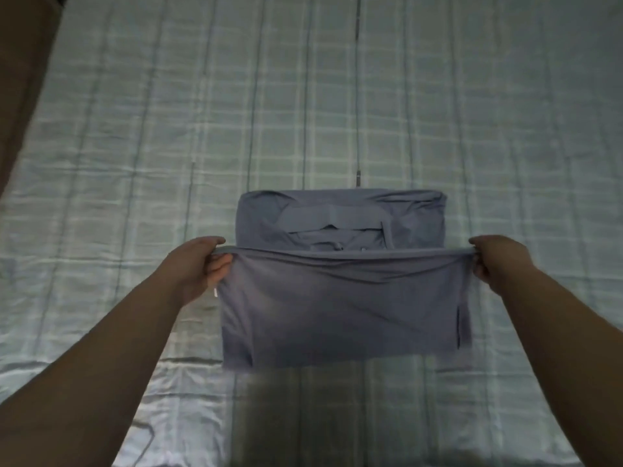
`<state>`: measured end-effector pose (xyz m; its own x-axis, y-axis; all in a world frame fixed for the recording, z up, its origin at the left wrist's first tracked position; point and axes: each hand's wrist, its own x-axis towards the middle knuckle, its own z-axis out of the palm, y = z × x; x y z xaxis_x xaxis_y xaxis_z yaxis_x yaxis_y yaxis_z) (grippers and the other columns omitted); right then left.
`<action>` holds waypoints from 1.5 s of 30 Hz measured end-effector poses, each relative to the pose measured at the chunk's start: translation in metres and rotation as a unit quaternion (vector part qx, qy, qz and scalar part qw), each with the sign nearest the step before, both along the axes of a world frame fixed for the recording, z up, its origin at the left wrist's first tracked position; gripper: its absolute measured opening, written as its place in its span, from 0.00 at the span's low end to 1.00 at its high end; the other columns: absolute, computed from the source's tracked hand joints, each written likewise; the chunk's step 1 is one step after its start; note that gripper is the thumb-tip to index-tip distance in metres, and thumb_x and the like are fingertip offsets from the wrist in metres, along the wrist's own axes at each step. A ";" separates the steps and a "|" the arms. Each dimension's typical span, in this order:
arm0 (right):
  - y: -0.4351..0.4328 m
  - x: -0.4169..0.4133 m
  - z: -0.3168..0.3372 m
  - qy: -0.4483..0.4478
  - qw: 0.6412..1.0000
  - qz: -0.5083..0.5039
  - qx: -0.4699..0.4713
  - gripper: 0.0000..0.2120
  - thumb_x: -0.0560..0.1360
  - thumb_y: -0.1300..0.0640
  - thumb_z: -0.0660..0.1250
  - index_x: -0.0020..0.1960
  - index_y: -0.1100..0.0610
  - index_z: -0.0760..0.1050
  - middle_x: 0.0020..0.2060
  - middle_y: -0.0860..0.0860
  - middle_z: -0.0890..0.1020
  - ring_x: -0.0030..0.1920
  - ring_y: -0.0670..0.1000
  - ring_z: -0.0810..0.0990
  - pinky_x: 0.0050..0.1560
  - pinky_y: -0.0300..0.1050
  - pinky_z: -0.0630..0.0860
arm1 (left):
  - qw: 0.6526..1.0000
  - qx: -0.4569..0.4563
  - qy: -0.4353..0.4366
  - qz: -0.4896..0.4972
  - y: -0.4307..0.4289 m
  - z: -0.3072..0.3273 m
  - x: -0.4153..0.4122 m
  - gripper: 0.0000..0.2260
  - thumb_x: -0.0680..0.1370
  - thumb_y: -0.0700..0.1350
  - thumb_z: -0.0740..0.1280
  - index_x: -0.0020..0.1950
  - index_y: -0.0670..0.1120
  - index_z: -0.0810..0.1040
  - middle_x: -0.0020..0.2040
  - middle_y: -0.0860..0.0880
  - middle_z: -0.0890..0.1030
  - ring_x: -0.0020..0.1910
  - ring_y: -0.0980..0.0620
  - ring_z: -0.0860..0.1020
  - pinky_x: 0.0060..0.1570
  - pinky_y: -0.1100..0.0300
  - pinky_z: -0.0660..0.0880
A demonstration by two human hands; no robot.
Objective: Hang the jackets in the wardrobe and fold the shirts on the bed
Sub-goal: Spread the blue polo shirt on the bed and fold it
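A grey-blue shirt (344,298) lies on the bed (135,146), its collar end flat at the far side and its sleeves folded in. The near half of the shirt is lifted off the sheet and stretched taut between my hands. My left hand (199,267) pinches the left corner of the raised hem. My right hand (495,261) pinches the right corner at the same height. The lifted cloth hides the middle of the shirt and the sheet under it.
The bed is covered by a pale checked sheet with light wrinkles, filling almost the whole view. A brown surface (23,79) runs along the upper left edge.
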<state>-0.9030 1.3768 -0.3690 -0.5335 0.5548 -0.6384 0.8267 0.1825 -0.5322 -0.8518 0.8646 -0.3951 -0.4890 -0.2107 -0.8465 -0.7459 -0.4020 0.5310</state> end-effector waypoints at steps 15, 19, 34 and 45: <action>-0.005 -0.103 -0.059 0.142 0.875 -0.315 -0.339 0.06 0.79 0.61 0.67 0.55 0.58 0.78 0.36 0.50 0.82 0.33 0.43 0.83 0.38 0.35 0.80 | 0.966 0.129 0.120 0.187 0.022 -0.058 -0.107 0.04 0.81 0.39 0.64 0.50 0.41 0.78 0.47 0.44 0.86 0.50 0.50 0.85 0.51 0.56 0.80; -0.006 -0.112 -0.078 0.176 0.873 -0.291 -0.350 0.09 0.82 0.64 0.60 0.59 0.61 0.76 0.49 0.52 0.81 0.46 0.46 0.82 0.42 0.36 0.80 | 0.975 0.099 0.125 0.157 0.029 -0.066 -0.119 0.07 0.79 0.32 0.63 0.49 0.42 0.77 0.48 0.44 0.84 0.51 0.50 0.83 0.54 0.58 0.80; -0.041 -0.082 -0.132 0.165 0.772 0.499 0.357 0.29 0.80 0.50 0.52 0.77 0.63 0.60 0.75 0.63 0.64 0.74 0.64 0.62 0.76 0.58 0.53 | 0.631 -0.549 0.191 -0.514 0.084 -0.108 -0.090 0.29 0.81 0.57 0.49 0.81 0.48 0.53 0.81 0.43 0.54 0.80 0.43 0.51 0.78 0.44 0.46; -0.058 -0.079 -0.114 0.159 0.809 0.449 0.345 0.28 0.80 0.54 0.59 0.76 0.64 0.61 0.74 0.62 0.65 0.75 0.62 0.62 0.77 0.58 0.53 | 0.600 -0.588 0.154 -0.520 0.097 -0.101 -0.092 0.29 0.80 0.56 0.50 0.80 0.47 0.58 0.80 0.41 0.57 0.79 0.40 0.54 0.76 0.41 0.48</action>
<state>-0.9824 1.3192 -0.4829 -0.9954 0.0177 -0.0938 0.0369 0.9775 -0.2079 -0.9442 0.9614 -0.4963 -0.9686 -0.0199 -0.2477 -0.0631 0.9838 0.1678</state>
